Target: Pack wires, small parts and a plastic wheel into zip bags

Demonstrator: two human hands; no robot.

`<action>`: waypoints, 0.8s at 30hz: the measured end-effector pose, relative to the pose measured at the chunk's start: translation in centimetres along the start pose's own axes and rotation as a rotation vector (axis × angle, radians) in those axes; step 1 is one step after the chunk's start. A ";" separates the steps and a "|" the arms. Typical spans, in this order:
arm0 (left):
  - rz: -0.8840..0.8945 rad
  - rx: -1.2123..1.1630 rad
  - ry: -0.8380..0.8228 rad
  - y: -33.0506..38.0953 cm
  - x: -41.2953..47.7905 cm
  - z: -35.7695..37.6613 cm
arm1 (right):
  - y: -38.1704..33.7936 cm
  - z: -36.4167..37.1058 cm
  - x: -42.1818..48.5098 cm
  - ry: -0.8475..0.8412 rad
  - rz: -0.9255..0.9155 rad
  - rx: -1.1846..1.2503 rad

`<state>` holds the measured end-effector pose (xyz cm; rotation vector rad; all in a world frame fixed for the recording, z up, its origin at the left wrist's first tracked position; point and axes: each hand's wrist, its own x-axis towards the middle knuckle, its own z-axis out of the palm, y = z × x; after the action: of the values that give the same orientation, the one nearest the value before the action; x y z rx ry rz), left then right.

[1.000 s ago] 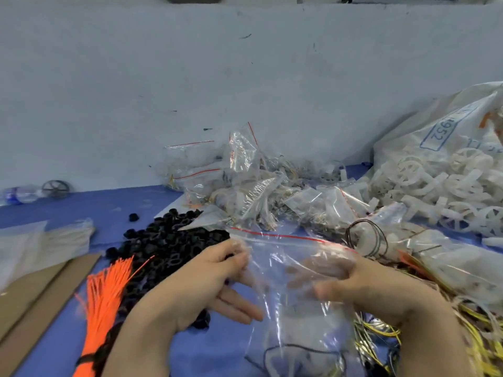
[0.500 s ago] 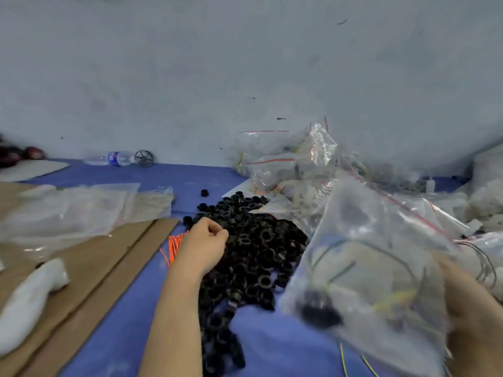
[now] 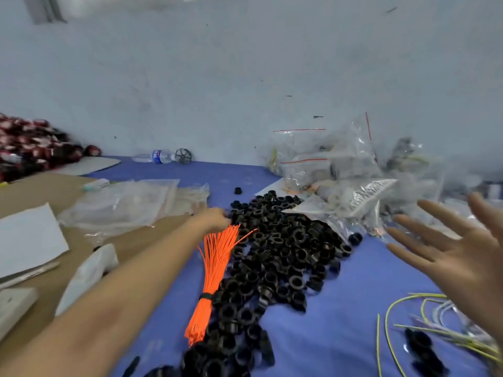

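Plainly, supplies: black small parts (image 3: 275, 257) heaped at centre of the blue tabletop (image 3: 340, 322), orange wires (image 3: 215, 270) bundled alongside, so both sit within reach.
Empty zip bags (image 3: 122, 205): stacked flat at 10 o'clock, likely the next one to be drawn.
Filled bags (image 3: 326, 170): piled at 1 o'clock against the wall.
Left hand (image 3: 215, 217): arm stretched toward the stack; grip blurred, cannot tell.
Right hand (image 3: 460, 254): raised at 3 o'clock, fingers spread, holding nothing.
Yellow wires (image 3: 402, 322): loose at 5 o'clock.
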<state>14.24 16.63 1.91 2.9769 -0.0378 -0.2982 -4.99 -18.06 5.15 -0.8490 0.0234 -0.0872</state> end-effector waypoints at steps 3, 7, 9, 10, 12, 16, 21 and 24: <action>-0.208 -0.056 0.051 -7.1 3.5 1.7 | -0.2 -3.0 0.5 -0.299 0.025 0.125; -0.240 -0.022 0.060 -10.6 6.7 2.1 | 1.1 -2.4 0.1 -0.039 -0.005 0.103; -0.248 0.039 0.220 -9.4 7.3 2.4 | -0.3 -1.5 0.7 0.006 -0.085 0.039; -0.215 0.090 0.277 -8.4 7.2 2.3 | -0.4 -1.4 0.8 0.056 -0.119 -0.038; -0.129 0.111 0.377 -6.5 7.1 1.8 | -0.5 -0.8 0.5 0.064 -0.108 -0.068; 0.001 -0.609 0.788 -1.8 6.3 -2.8 | -0.6 0.3 -0.5 0.180 -0.093 -0.095; 0.378 -0.965 1.143 4.9 0.4 -12.0 | -0.4 1.2 -1.0 0.244 -0.082 -0.135; 0.661 -1.041 1.013 9.7 -6.0 -14.6 | -0.6 2.1 -1.7 0.141 -0.102 -0.247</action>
<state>11.16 9.44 18.69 1.6551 -0.5267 0.9408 -6.62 -16.71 6.99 -1.0893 0.1255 -0.2443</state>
